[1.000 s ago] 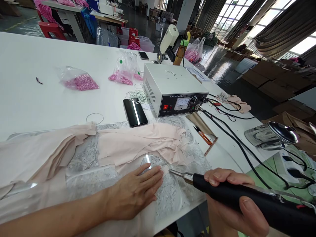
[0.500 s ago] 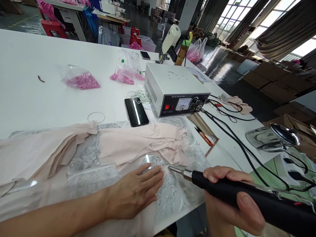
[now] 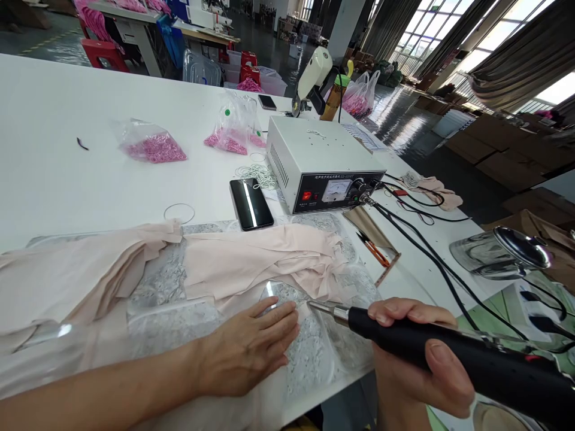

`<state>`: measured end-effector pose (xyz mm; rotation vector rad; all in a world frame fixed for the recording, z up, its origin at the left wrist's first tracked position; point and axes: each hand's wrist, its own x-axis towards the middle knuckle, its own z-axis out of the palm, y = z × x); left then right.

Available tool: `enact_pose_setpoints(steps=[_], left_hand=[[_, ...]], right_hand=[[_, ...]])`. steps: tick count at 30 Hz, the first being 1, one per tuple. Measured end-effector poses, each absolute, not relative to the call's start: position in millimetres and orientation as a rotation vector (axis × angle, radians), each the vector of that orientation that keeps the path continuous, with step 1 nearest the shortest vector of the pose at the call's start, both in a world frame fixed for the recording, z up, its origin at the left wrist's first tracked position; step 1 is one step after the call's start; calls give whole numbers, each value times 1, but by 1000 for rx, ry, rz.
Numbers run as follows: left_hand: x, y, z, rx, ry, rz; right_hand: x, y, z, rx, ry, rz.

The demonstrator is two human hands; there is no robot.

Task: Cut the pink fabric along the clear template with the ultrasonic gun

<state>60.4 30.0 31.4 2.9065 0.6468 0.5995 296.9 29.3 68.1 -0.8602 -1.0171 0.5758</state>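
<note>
Looking at a white table, marbled mat along near edge. Pale pink cloth lies on the mat in two bundles. Control box behind it. Black handheld tool gripped in right hand; tip near left fingertips, contact unclear. Left hand palm down, fingers extended, grasping nothing. Phone between box and cloth.

Windows, upper right: are glaring white. Floor: is mirroring daylight. Smartphone: is reflecting bright streak. Background: is lying dim. Frame edges: are stretching.
</note>
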Motion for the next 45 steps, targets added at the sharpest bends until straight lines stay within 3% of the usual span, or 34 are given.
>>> enact_pose_setpoints(steps=[45], left_hand=[[61, 31, 33, 2964, 638, 641]], right_hand=[[290, 8, 76, -746, -1108, 816]])
